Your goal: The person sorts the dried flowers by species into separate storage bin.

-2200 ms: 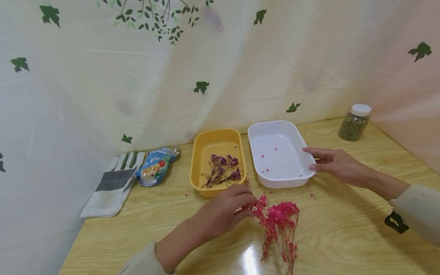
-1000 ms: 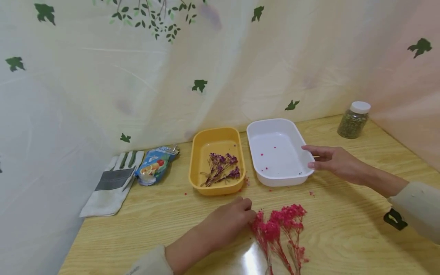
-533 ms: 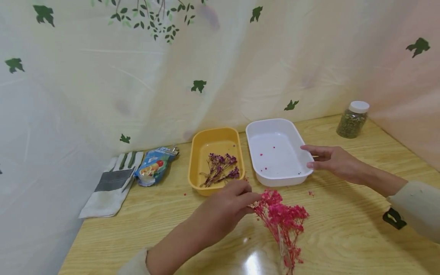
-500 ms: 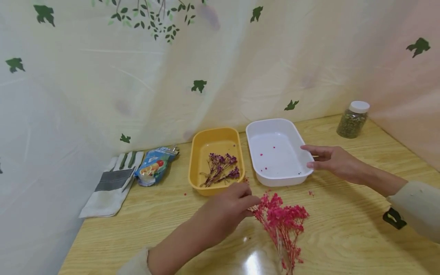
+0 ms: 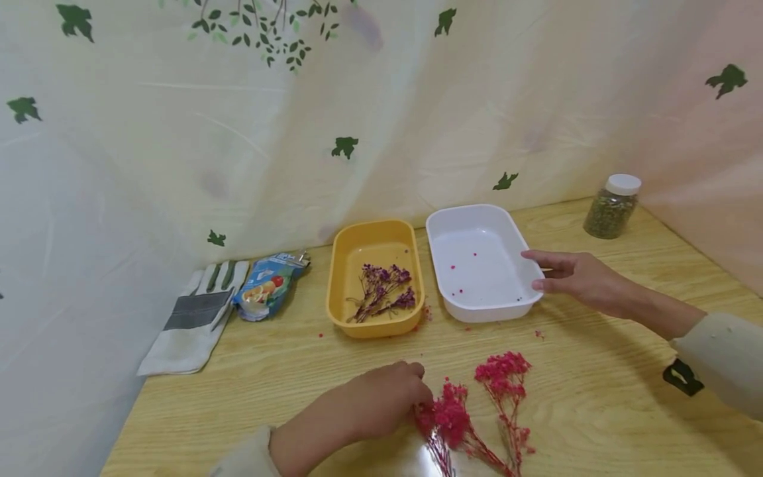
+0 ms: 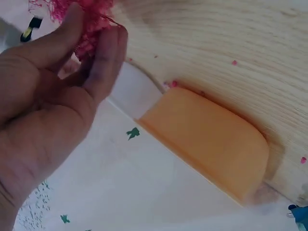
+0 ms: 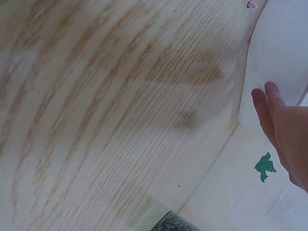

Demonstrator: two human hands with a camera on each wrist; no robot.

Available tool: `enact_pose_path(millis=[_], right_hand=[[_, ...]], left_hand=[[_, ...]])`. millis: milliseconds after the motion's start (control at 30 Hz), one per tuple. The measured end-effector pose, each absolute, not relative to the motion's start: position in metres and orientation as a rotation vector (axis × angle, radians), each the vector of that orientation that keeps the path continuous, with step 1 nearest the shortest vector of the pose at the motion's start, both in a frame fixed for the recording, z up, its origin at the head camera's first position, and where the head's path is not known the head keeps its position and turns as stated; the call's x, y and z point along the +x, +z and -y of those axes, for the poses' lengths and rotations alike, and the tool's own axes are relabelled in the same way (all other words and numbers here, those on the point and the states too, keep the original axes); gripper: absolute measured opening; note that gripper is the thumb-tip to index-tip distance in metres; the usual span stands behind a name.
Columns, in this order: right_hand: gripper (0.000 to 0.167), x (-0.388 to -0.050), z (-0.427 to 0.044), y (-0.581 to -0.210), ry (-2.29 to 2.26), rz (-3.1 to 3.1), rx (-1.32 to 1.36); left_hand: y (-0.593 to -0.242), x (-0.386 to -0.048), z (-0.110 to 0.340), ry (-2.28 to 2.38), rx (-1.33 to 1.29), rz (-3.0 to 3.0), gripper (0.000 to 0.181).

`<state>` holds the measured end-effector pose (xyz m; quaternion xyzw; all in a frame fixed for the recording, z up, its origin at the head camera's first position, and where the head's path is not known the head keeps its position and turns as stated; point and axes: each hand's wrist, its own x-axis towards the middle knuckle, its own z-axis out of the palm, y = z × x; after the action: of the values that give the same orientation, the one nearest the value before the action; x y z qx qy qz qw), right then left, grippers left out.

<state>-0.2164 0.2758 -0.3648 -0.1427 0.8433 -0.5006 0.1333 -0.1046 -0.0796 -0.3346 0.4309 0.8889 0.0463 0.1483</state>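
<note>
My left hand (image 5: 372,401) pinches the heads of some pink dried flowers (image 5: 451,416) low over the table; in the left wrist view, pink blossoms (image 6: 91,36) sit between the thumb and fingers of that hand (image 6: 57,91). Another pink sprig (image 5: 505,377) lies just to the right. My right hand (image 5: 587,281) rests thumb and fingertips on the right rim of the white tray (image 5: 477,311), which holds a few tiny pink bits. In the right wrist view, the fingers of this hand (image 7: 286,130) lie nearly straight against the tray wall (image 7: 274,57).
Left of the white tray stands a yellow tray (image 5: 375,329) with purple dried flowers (image 5: 381,288). Further left are a blue packet (image 5: 268,288) and gloves (image 5: 193,324). A white-lidded jar (image 5: 610,209) stands at the back right. A black object (image 5: 682,377) is near my right sleeve.
My left hand has moved down and nearer, drawing some pink flowers left, apart from the sprig on the right. My right hand stays at the white tray.
</note>
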Motion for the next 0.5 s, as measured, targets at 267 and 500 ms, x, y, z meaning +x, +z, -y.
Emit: enact_pose_path(millis=[267,500], right_hand=[[0.063,-0.217,-0.276,-0.365,-1.451,-2.451,-0.429],[0.063,-0.218,-0.277,-0.366,-1.448,-2.448,-0.429]], left_hand=[[-0.322,-0.112,0.074,0.513,1.526,-2.812,0.025],[-0.321,-0.113,0.07,0.562,1.644,-2.925,0.025]])
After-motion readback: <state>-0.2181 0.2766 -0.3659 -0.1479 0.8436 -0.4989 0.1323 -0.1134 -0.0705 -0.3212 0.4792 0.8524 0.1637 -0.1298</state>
